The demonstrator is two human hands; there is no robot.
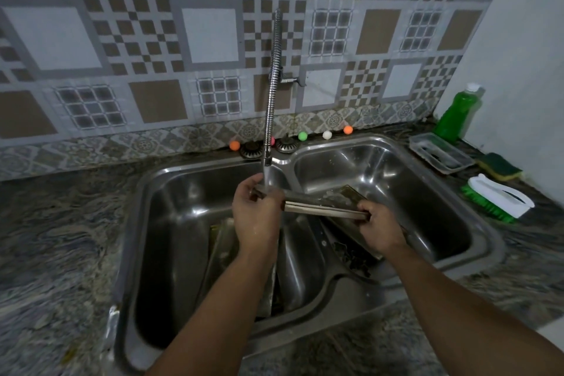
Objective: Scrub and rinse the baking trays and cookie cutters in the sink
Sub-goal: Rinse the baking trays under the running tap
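Hands: two; left hand [255, 213] and right hand [380, 230] each curl fingers round one end of a baking tray [323, 206], held edge-on over the sink divider under the faucet [272, 91].
Trays: three; one held, one in each basin of the sink [476, 223].
Cookie cutters [351, 255]: dark cluster, right basin's near-left corner; count unclear.
Worktop's right edge: one brush [500, 198], one sponge [500, 166], one green bottle [457, 113].

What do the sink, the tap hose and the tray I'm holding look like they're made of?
The sink looks like stainless steel: silvery, with soft reflections. The tap hose seems to be chromed metal, ribbed and shiny. The tray, held by the left hand and right hand, looks like dull, stained metal, though blur leaves that uncertain.
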